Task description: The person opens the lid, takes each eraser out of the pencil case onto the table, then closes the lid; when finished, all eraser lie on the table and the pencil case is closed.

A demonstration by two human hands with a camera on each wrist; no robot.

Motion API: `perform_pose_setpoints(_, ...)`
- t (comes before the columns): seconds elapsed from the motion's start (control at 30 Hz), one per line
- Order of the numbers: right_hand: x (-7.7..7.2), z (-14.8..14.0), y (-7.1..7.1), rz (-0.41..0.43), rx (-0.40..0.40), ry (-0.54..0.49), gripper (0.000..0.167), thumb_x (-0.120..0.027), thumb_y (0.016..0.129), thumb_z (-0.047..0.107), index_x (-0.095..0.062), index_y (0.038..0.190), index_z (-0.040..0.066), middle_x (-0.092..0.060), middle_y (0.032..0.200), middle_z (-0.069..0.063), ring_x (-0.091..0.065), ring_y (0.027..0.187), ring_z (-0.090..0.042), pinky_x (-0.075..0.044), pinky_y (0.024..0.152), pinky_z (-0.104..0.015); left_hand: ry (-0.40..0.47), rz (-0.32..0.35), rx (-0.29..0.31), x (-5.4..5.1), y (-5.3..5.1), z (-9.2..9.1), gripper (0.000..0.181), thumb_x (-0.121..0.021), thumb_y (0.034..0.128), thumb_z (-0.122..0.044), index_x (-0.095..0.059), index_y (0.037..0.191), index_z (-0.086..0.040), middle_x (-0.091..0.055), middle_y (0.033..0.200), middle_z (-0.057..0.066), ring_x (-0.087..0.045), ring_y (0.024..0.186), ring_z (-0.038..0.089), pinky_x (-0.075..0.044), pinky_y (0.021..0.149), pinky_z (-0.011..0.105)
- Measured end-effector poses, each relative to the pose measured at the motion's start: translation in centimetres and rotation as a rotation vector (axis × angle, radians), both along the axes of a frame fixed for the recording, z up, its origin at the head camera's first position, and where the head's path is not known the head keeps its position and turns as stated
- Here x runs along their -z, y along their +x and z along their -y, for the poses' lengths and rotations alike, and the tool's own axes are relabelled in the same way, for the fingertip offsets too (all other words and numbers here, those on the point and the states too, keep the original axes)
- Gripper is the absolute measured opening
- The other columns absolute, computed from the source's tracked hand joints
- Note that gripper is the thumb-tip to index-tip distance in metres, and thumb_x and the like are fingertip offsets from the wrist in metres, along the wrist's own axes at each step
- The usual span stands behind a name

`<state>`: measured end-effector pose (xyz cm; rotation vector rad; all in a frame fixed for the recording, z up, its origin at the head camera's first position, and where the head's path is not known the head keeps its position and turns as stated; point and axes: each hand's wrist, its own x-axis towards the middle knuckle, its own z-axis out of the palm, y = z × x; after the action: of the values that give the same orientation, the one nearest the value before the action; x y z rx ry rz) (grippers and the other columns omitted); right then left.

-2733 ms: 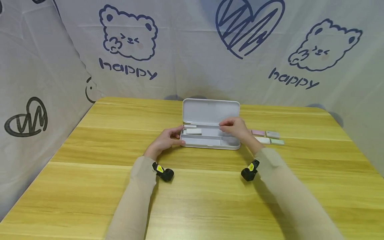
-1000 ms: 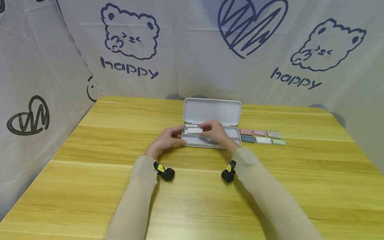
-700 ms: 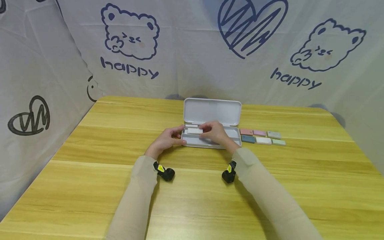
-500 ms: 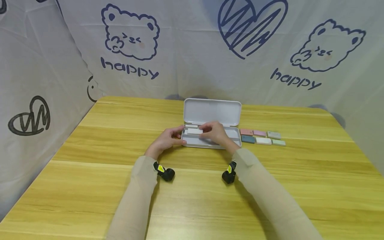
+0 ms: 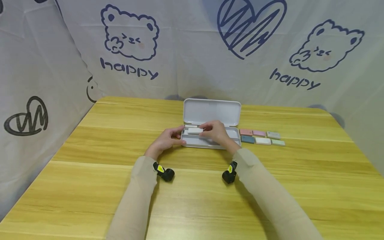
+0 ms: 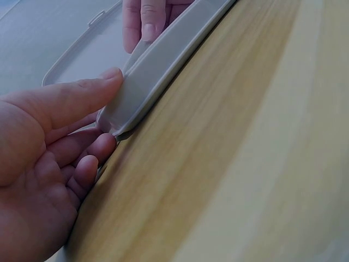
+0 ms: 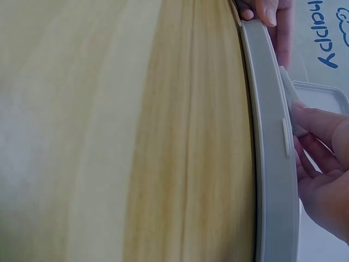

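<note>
A white case (image 5: 211, 111) stands with its lid up near the back of the table. My left hand (image 5: 163, 142) grips the case's left end, thumb on the front rim, as the left wrist view shows with the hand (image 6: 49, 136) large at left. In the case's rear compartment lies a white block (image 5: 195, 131), and my right hand (image 5: 216, 134) pinches its right end. A thinner white piece (image 5: 191, 126) lies behind it. In the right wrist view, my right hand (image 7: 327, 158) holds the block (image 7: 292, 101) between thumb and fingers.
Right of the case, two rows of small blocks lie on the wooden table (image 5: 192, 200): pink (image 5: 246, 132), lilac (image 5: 259, 133), grey (image 5: 273, 135), blue (image 5: 247, 139), white (image 5: 262, 141) and pale green (image 5: 278, 142). A printed cloth (image 5: 186, 50) hangs behind.
My right hand has moved left from the case's right half to the white block and now pinches it, uncovering the pink and blue blocks. My left hand has stayed at the left end.
</note>
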<state>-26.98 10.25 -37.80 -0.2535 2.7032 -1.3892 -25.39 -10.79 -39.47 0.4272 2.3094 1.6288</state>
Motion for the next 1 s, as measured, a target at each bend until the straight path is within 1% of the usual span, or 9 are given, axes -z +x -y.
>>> perform_pose_setpoints(0.13,-0.1,-0.2,0.1,0.008,0.013,-0.016,0.027,-0.071,0.075,0.005,-0.067,0.101,0.001,-0.064,0.093,-0.011,-0.057,0.083,-0.020,-0.045,0.071,-0.028,-0.006,-0.002,0.001,0.1,0.0,0.0,0.065,-0.068,0.0759,-0.003,-0.038,0.134,-0.002,-0.050,0.092,0.014,-0.042,0.083,0.019,-0.035,0.068,0.024)
perform_pose_setpoints(0.37,-0.2,-0.8,0.4,0.011,0.036,-0.083,0.030,-0.071,0.074,0.004,-0.065,0.102,-0.003,-0.064,0.095,-0.015,-0.058,0.086,-0.022,-0.046,0.071,-0.027,0.005,-0.001,0.001,0.2,-0.1,-0.1,0.067,-0.069,0.0755,-0.003,-0.036,0.134,-0.001,-0.051,0.097,0.019,-0.042,0.086,0.020,-0.034,0.071,0.025)
perform_pose_setpoints(0.53,-0.3,-1.3,0.4,0.046,0.056,-0.128,0.030,-0.070,0.075,0.003,-0.065,0.104,-0.001,-0.063,0.098,-0.015,-0.056,0.088,-0.022,-0.045,0.073,-0.028,0.000,-0.004,-0.003,0.0,0.1,-0.1,0.067,-0.069,0.0752,-0.003,-0.037,0.134,-0.001,-0.051,0.094,0.017,-0.042,0.086,0.019,-0.034,0.071,0.025)
perform_pose_setpoints(0.73,-0.6,-2.1,0.7,0.095,0.077,-0.175,0.031,-0.069,0.075,0.000,-0.064,0.105,-0.002,-0.062,0.102,-0.016,-0.056,0.090,-0.023,-0.044,0.076,-0.029,-0.001,-0.002,-0.003,0.1,0.1,0.0,0.067,-0.069,0.0748,-0.003,-0.037,0.134,-0.002,-0.050,0.094,0.015,-0.042,0.086,0.020,-0.035,0.071,0.026)
perform_pose_setpoints(0.9,-0.8,-2.8,1.1,0.108,0.094,-0.194,0.032,-0.069,0.075,0.000,-0.064,0.106,-0.002,-0.062,0.101,-0.016,-0.056,0.089,-0.021,-0.045,0.074,-0.028,0.008,0.012,0.001,-0.1,0.1,0.0,0.068,-0.069,0.0744,-0.003,-0.037,0.134,-0.001,-0.050,0.093,0.015,-0.042,0.084,0.018,-0.034,0.070,0.025)
perform_pose_setpoints(1.0,-0.8,-3.5,1.3,0.106,0.105,-0.214,0.032,-0.069,0.075,-0.001,-0.063,0.106,-0.003,-0.061,0.102,-0.017,-0.056,0.087,-0.020,-0.046,0.072,-0.026,0.014,0.023,0.005,-0.4,0.2,-0.1,0.067,-0.068,0.0743,0.000,-0.036,0.133,0.002,-0.050,0.094,0.018,-0.042,0.084,0.020,-0.034,0.069,0.025)
